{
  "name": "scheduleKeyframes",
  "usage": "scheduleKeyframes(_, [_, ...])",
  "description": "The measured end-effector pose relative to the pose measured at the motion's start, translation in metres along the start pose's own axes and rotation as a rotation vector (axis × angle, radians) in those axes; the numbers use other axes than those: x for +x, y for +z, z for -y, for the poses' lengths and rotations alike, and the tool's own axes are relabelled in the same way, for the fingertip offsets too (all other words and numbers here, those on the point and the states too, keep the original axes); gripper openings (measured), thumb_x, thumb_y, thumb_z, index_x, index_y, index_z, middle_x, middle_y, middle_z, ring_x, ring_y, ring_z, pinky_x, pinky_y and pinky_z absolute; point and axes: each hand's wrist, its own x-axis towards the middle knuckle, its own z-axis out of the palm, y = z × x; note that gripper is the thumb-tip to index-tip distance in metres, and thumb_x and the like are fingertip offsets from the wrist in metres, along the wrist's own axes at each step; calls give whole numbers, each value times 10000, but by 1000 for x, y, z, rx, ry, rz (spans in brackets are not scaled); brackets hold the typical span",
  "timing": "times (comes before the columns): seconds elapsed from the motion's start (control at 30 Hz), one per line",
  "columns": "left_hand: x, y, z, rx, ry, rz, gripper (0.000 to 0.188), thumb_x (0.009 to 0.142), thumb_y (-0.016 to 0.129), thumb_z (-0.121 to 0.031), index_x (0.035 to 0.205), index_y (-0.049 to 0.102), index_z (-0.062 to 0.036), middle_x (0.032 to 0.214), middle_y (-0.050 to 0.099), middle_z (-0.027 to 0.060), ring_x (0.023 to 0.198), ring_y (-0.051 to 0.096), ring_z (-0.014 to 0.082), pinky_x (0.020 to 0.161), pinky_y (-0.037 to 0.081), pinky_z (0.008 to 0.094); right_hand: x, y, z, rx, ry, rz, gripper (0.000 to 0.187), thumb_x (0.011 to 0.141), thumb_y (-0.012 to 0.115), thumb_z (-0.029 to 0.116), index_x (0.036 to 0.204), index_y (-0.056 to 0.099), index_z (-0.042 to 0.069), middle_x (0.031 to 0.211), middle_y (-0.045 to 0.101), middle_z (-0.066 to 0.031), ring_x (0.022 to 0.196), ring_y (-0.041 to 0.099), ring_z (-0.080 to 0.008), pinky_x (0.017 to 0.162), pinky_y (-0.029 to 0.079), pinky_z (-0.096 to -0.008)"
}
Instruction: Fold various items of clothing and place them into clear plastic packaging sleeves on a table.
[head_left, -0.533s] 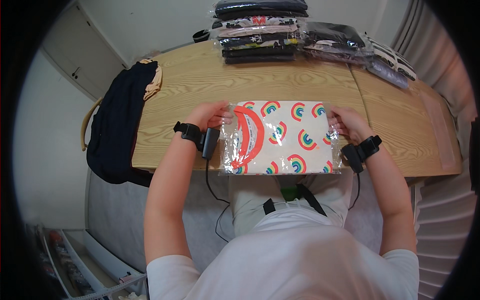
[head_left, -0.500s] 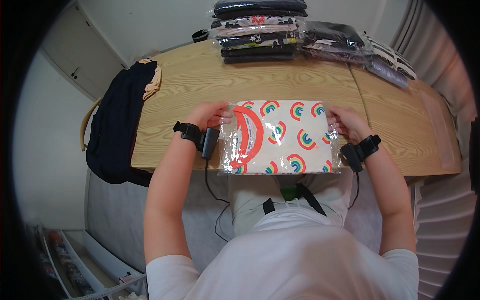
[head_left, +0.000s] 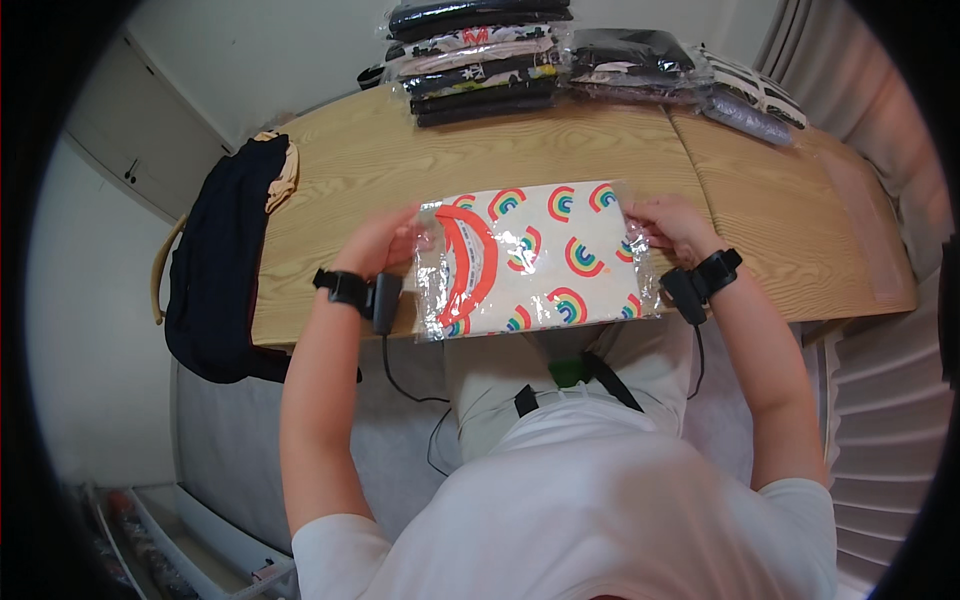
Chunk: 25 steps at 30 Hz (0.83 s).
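Note:
A folded cream T-shirt (head_left: 535, 262) with rainbow prints and an orange-red neckband lies inside a clear plastic bag at the table's near edge. My left hand (head_left: 385, 240) holds the bag's left edge, its fingertips partly seen through the clear film. At the opposite edge, my right hand (head_left: 675, 225) pinches the bag's upper right side, thumb on top and fingers curled under. The bag sits slightly tilted, its right end a little farther from me. Both wrists carry black straps with small dark boxes and cables.
A stack of bagged folded garments (head_left: 480, 70) stands at the far side of the wooden table (head_left: 340, 160). Beside it lie a lower dark pile (head_left: 635, 65) and a striped bagged garment (head_left: 755, 90). Dark clothing (head_left: 215, 260) drapes over a chair at left.
The whole view has shifted, so the table and stacks sit farther left and higher. The bagged T-shirt has turned slightly, its right end rising. Both hands remain at its two ends.

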Motion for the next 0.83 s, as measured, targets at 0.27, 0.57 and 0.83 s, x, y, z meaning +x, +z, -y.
scheduleKeyframes(0.27, [-66, 14, 13, 440, -146, 110, 236, 839, 673, -289, 847, 628, -57, 804, 660, 12, 671, 601, 66, 627, 493, 192, -1, 0, -12, -21, -57, 39, 191, 895, 604, 228, 787, 606, 70, 707, 607, 4, 528, 479, -37, 445, 386, -172])
scheduleKeyframes(0.57, [-96, 35, 57, 337, 144, -200, 169, 882, 596, -167, 773, 556, -44, 653, 565, 0, 598, 581, 83, 501, 428, 216, -86, -28, -45, -313, -419, -206, 310, 921, 556, 252, 762, 598, -11, 655, 603, -45, 583, 555, -89, 556, 453, -214])
scheduleKeyframes(0.83, [-115, 78, 86, 116, 258, -583, 143, 896, 576, -151, 834, 570, -22, 664, 525, -25, 566, 462, 44, 477, 350, 204, -108, -57, -78, 171, 17, 215, 532, 970, 420, 420, 989, 622, -72, 869, 671, -133, 780, 648, -167, 719, 508, -241])
